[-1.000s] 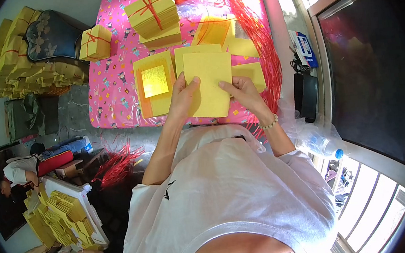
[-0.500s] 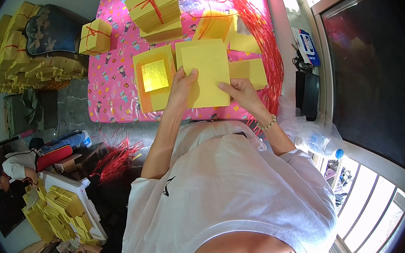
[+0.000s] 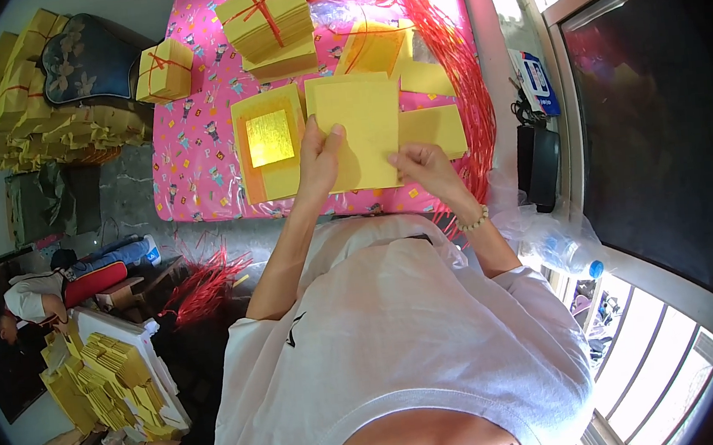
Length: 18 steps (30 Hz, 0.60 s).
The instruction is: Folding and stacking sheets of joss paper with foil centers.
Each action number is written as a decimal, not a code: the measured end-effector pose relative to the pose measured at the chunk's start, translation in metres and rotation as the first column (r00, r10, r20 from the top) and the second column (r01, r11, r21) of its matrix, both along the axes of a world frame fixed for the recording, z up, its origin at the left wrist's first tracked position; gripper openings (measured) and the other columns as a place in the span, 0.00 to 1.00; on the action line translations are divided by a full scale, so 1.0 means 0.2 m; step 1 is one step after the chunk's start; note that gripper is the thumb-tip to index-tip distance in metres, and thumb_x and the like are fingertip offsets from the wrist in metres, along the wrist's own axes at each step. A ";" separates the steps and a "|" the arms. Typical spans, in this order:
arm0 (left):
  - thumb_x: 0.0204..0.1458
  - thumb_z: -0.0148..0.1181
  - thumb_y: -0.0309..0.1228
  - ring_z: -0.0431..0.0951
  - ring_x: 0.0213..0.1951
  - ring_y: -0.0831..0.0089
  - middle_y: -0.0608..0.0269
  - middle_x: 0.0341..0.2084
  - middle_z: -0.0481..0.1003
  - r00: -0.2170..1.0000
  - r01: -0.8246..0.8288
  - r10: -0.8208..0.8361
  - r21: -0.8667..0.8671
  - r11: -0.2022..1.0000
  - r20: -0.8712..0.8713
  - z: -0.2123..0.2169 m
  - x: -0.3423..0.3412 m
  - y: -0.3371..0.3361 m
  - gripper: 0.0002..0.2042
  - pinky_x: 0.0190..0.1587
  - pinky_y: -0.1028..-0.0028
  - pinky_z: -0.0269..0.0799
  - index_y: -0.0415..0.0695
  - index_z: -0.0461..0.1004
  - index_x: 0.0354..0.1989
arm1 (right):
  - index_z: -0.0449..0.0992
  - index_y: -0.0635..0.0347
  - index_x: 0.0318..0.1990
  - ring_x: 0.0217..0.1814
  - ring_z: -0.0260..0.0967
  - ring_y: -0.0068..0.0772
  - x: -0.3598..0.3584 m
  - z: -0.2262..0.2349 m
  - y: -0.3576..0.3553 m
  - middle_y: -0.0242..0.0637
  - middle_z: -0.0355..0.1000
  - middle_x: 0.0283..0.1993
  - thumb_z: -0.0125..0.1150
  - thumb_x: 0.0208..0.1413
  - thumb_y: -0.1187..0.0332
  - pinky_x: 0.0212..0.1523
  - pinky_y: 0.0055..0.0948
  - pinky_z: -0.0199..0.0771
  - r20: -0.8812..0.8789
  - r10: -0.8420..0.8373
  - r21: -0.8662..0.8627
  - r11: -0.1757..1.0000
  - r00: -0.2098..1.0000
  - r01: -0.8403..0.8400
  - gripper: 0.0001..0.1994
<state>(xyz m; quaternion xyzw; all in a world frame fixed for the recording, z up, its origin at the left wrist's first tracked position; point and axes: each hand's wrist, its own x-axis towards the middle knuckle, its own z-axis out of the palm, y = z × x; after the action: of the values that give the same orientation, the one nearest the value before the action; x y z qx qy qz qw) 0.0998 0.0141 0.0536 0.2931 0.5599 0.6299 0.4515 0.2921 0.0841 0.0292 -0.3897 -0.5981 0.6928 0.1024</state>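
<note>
Matt yellow paper sheets (image 3: 361, 129); shiny gold foil square (image 3: 269, 138) on paper stack (image 3: 261, 180). Glossy pink printed plastic tablecloth (image 3: 192, 135). Thin glossy red plastic strings (image 3: 453, 70). Paper bundles (image 3: 264, 14) tied with red string.

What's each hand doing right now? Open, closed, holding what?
Left hand: closed on the left edge of the plain yellow sheet, fingers pinching it.
Right hand: closed on the same sheet's lower right edge.

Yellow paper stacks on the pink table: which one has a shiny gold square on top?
The stack just left of the sheet both hands hold. Its top sheet carries a gold foil square; the tied bundles behind and the loose sheets to the right are plain yellow.
</note>
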 end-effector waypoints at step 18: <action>0.57 0.54 0.33 0.74 0.44 0.67 0.51 0.43 0.73 0.892 0.322 -0.354 -0.156 0.934 -0.280 -0.16 0.01 0.01 0.20 0.46 0.72 0.68 0.33 0.62 0.53 | 0.73 0.62 0.42 0.33 0.73 0.17 0.16 0.11 0.18 0.30 0.74 0.34 0.56 0.60 0.65 0.33 0.18 0.76 -0.157 -0.086 0.007 0.996 0.984 0.088 0.10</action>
<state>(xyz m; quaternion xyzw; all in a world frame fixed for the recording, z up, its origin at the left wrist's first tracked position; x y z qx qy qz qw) 0.1013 0.0153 0.0211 0.4550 0.5955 0.4587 0.4776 0.3245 0.1207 0.0503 -0.3591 -0.5753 0.7120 0.1821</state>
